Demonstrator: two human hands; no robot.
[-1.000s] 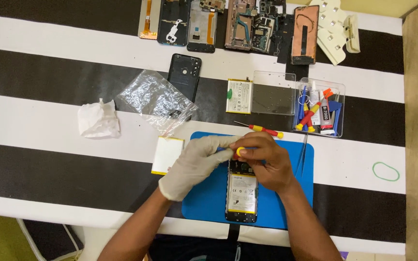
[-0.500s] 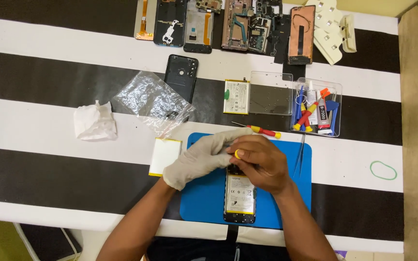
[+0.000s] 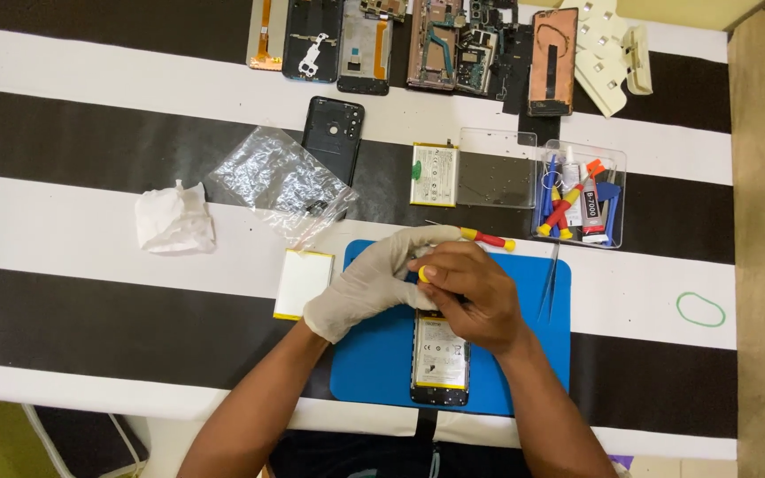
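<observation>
A big bench with a black and white striped cover [image 3: 90,239] fills the view. On it lies a flat blue rubber mat [image 3: 374,372], just in front of the person. On the mat lies an opened black phone with a pale battery inside [image 3: 440,354]. Its long side runs from the person's body straight away up the bench. Both hands sit on its far end, touching each other. The left hand in a thin white glove [image 3: 374,279] comes in from the left with its fingers curled down by the phone's top. The bare right hand [image 3: 471,292] is closed, pinching a small screwdriver with a yellow cap [image 3: 424,273], held upright over the phone's top. Another red and yellow screwdriver [image 3: 487,237] lies just past the hands.
</observation>
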